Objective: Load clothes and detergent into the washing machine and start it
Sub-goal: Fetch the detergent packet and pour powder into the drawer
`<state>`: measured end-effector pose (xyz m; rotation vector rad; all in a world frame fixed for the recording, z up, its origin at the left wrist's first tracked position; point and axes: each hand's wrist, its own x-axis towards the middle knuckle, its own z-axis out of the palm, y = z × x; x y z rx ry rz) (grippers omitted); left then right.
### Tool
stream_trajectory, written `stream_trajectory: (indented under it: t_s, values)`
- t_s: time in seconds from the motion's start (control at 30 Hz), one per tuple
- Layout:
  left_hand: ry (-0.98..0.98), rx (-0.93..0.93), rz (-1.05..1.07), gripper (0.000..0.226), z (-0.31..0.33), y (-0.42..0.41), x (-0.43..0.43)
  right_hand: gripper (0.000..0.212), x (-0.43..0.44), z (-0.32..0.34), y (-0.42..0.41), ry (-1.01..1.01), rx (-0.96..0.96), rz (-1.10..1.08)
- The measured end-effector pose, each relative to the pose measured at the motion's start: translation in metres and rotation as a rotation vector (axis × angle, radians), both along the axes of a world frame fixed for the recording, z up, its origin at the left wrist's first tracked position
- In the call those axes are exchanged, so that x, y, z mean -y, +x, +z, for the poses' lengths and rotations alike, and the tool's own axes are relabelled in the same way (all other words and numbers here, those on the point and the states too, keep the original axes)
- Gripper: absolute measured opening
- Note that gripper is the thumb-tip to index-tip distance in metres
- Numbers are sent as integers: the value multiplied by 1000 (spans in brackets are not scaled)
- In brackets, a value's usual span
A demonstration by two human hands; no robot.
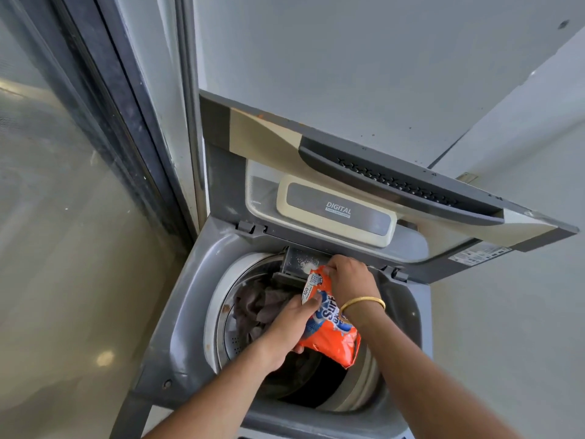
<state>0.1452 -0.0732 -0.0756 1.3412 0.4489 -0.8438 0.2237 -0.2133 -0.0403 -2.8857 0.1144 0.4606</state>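
A grey top-loading washing machine (177, 312) stands with its lid (364, 172) raised. Dark clothes (259, 308) lie in the drum. An orange detergent packet (332, 340) is tilted with its open mouth over the pulled-out detergent drawer (296, 259), where white powder (308, 265) lies. My left hand (291, 327) grips the packet's lower side. My right hand (351, 277), with a gold bangle on the wrist, pinches the packet's top corner beside the drawer.
A glass door with a dark frame (126, 128) runs along the left of the machine. White walls (506, 312) close in behind and on the right. A tiled floor (63, 280) shows at the left.
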Motion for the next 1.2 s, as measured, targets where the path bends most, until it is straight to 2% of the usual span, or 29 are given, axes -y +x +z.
stream_trajectory:
  t_s: [0.1, 0.23, 0.37, 0.43, 0.53, 0.7, 0.83, 1.0, 1.2]
  values:
    - [18, 117, -45, 32, 1, -1, -4, 18, 5, 4, -16, 119, 71, -82]
    - [-37, 240, -105, 22, 18, -6, -2, 15, 16, 22, -46, 290, 210, -145]
    - [-31, 390, -142, 30, 45, -4, 11, 13, 39, 48, -78, 315, 404, -158]
    - [-28, 484, -195, 35, 61, -5, 28, 20, 57, 70, -97, 334, 500, -183]
    - [-1, 635, -244, 26, 91, -11, 62, 27, 89, 108, -126, 333, 666, -202]
    - [-48, 842, -352, 24, 164, -35, 149, 22, 168, 178, -187, 271, 924, -369]
    - [-204, 921, -472, 23, 233, -73, 244, 18, 253, 245, -258, 195, 1088, -453]
    - [-322, 993, -641, 31, 279, -146, 370, 9, 362, 317, -359, -51, 1201, -528]
    - [-419, 1120, -808, 39, 300, -248, 514, 10, 480, 376, -489, -358, 1226, -660]
